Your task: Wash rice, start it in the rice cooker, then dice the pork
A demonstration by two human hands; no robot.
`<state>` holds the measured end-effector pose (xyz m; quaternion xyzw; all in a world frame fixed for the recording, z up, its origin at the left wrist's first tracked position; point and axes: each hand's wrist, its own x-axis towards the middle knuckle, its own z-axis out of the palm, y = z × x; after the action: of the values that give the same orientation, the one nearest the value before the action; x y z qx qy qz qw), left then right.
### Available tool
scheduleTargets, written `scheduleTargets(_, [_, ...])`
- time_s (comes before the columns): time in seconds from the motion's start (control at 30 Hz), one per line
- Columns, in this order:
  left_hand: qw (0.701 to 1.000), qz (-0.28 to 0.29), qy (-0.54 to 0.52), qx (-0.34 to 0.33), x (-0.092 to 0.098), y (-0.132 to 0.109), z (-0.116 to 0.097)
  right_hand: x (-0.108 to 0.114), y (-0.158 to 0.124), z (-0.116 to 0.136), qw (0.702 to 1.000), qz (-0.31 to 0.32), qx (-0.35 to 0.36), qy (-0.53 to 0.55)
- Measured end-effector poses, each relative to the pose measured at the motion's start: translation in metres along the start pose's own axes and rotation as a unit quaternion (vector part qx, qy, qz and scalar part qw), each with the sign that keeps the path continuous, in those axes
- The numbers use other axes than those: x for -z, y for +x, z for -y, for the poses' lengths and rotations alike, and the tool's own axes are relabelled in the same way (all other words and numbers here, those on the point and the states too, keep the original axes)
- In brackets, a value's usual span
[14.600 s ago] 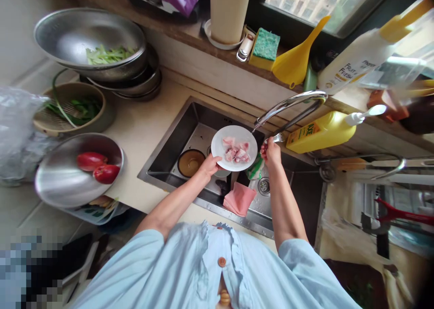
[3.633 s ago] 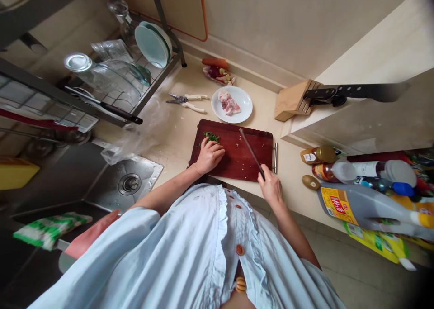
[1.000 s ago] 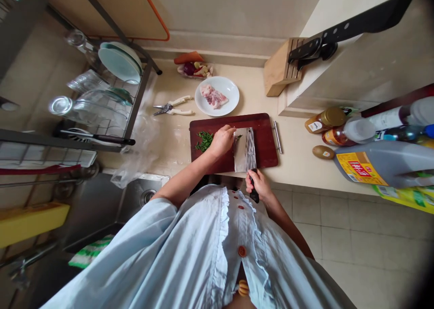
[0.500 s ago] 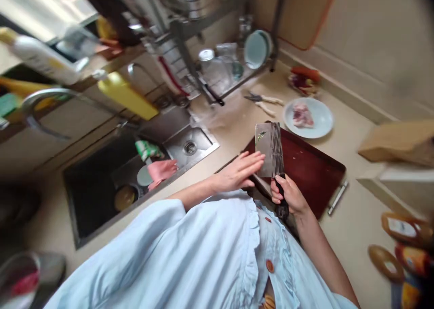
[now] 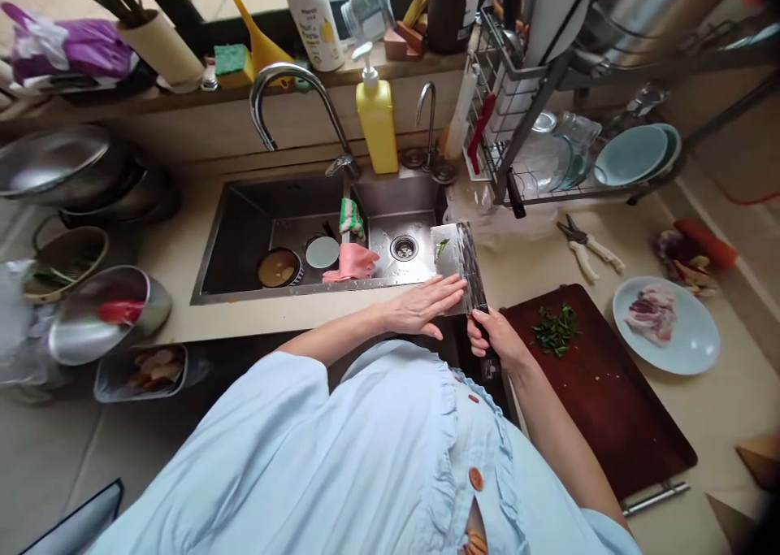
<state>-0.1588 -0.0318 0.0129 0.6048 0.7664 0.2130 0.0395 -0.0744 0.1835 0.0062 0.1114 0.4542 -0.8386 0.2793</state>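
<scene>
My right hand (image 5: 500, 340) is closed around the black handle of a cleaver (image 5: 454, 250), whose broad blade points up and away from me. A few green bits stick to the blade. Stretched flat, my left hand (image 5: 423, 305) has its fingers at the lower part of the blade, apparently touching it. To the right lies a dark red cutting board (image 5: 615, 409), with a small pile of chopped greens (image 5: 556, 329) near its far end. Just ahead of the cleaver is the steel sink (image 5: 390, 218).
Beside the board stand a plate with raw meat (image 5: 652, 315) and scissors-like shears (image 5: 588, 246). A dish rack (image 5: 566, 189) rises at the back right. A faucet (image 5: 298, 75) and yellow pump bottle (image 5: 376, 124) are behind the sink. Bowls and a metal pot (image 5: 152, 303) sit left.
The view has swung left toward the sink, with the cleaver now near the sink's front right corner. The chopped greens on the board have come into sight. Both hands keep their pose.
</scene>
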Motion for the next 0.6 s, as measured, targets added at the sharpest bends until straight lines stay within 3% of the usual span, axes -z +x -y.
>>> scheduleTargets(0.13, [0.998,-0.037,0.050,0.023,0.029,-0.003,0.034,-0.007,0.012,0.005,1.000,0.018,-0.010,-0.008])
scheduleTargets(0.27, [0.990,-0.071,0.099,0.074,0.055,-0.002,0.081,-0.012,0.008,0.007,1.000,0.006,-0.002,-0.012])
scheduleTargets(0.33, [0.982,-0.086,0.108,0.133,0.063,-0.004,0.110,-0.016,0.001,0.006,1.000,-0.008,0.011,-0.002])
scheduleTargets(0.4, [0.959,-0.105,0.093,0.247,0.064,-0.008,0.141,-0.019,-0.010,0.003,0.999,-0.031,0.026,0.014])
scheduleTargets(0.47, [0.923,-0.070,0.074,0.370,0.058,-0.011,0.172,-0.018,-0.021,-0.003,0.996,-0.072,0.041,0.032])
scheduleTargets(0.5, [0.916,-0.007,0.073,0.394,0.054,-0.012,0.187,-0.015,-0.028,-0.008,0.993,-0.098,0.048,0.043])
scheduleTargets(0.57, [0.924,0.033,0.063,0.375,0.046,-0.013,0.213,-0.006,-0.045,-0.023,0.985,-0.149,0.059,0.066])
scheduleTargets(0.6, [0.929,0.020,0.072,0.363,0.043,-0.012,0.223,-0.001,-0.056,-0.033,0.979,-0.175,0.066,0.080])
